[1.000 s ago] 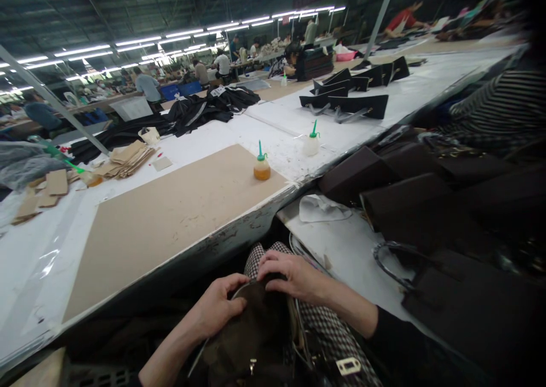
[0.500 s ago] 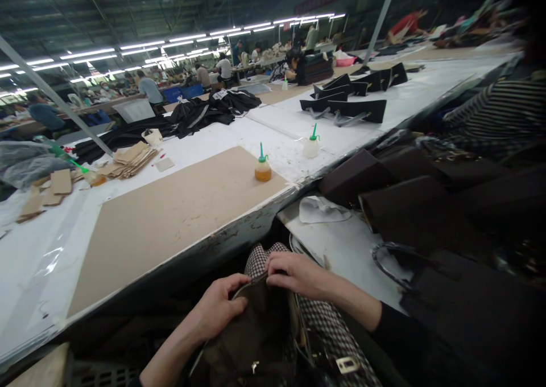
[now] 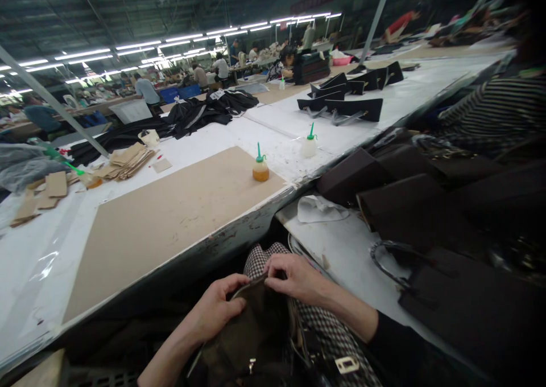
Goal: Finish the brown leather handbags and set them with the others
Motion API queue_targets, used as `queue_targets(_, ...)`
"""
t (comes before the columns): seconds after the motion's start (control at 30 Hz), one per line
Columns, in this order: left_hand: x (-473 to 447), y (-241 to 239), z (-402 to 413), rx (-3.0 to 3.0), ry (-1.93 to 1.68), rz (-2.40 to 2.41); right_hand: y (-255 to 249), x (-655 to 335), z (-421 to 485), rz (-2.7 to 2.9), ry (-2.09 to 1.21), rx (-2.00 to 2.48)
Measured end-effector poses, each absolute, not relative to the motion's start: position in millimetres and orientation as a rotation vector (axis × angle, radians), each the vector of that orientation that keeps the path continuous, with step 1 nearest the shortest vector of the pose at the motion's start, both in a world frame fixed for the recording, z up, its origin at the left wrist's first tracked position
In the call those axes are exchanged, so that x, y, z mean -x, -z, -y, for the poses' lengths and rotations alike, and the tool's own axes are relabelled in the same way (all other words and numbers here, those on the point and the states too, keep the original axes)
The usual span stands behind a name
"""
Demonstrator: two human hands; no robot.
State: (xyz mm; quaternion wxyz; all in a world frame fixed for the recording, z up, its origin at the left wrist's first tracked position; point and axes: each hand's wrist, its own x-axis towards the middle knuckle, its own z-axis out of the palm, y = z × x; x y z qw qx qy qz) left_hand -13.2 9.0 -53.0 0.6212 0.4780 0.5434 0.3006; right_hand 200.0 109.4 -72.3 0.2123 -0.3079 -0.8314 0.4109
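Cardboard pieces [image 3: 123, 159]: A pile of flat brown bits lay near the far left edge of the tabletop [image 3: 51, 245], well apart from the hands.

Brown board [image 3: 170, 216]: A big flat sheet lay along the near edge of the tabletop, bare on top.

Left hand [image 3: 217, 310]: It was down in the lap, below the near edge of the tabletop. Its fingers were curled and pressed on the left side of the dark bag [image 3: 251, 336], at the rim. It gripped the bag, with the thumb up on top.

Dark bag: It sat in the person's lap, on the checked cloth [image 3: 328, 330], with its open top facing up. A small metal clasp [image 3: 251, 365] showed low on its front.

Right hand [image 3: 294, 276]: It pinched the top rim of the dark bag with the fingertips, just beside the left hand. The 2 hands were near each other but not touching.

Doing it well: I think the left hand should hold the bag steady, so the right hand can work the rim in small pinches. Pulling too hard could bend the edge.

Orange bottle [image 3: 260, 169]: It stood upright at the right corner of the brown board, with a green tip.

Brown bags [image 3: 409, 205]: Several lay on a lower white shelf [image 3: 341, 250] to the right.
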Motion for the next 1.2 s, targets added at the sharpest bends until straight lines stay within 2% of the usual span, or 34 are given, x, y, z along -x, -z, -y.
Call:
queue_targets(0.57, 14, 52, -10, -1.159, -0.664, -1.266, 71, -199, -111, 2.294, -1.268, 0.802)
queue_targets(1.0, 16, 43, -35, -1.409, -0.51, -1.373, 81, -185, -105, 2.382, -1.037, 0.798)
queue_targets(1.2, -5, 72, -53, -1.397, -0.626, -1.38, 81, -200, -110, 2.142, -1.35, 0.931)
